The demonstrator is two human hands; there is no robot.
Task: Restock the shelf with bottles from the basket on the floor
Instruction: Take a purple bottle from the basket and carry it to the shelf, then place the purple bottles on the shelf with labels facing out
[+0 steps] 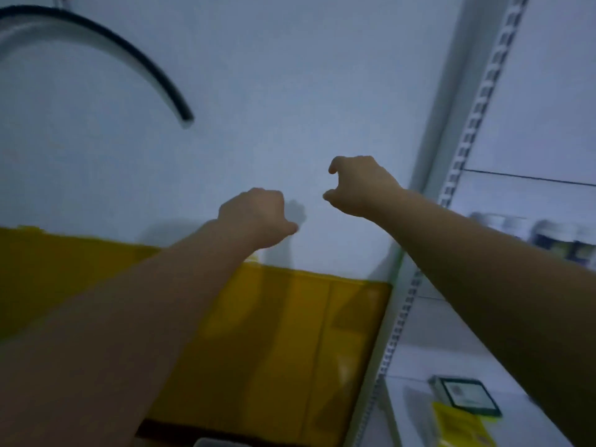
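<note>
Both my bare arms reach forward in front of a plain white back panel. My left hand (258, 214) is curled into a loose fist and holds nothing. A little higher and to the right, my right hand (358, 185) forms a C shape, thumb and fingers apart, with nothing between them. Several blurred bottles (548, 237) with pale caps stand on a shelf at the right edge, behind my right forearm. No basket is in view.
A slotted grey shelf upright (467, 140) runs diagonally on the right. On the white shelf board (416, 366) below lie a small green box (466, 395) and a yellow packet (458, 427). A yellow panel (290, 333) fills the lower middle. A black-edged curved strip (129, 56) arcs at top left.
</note>
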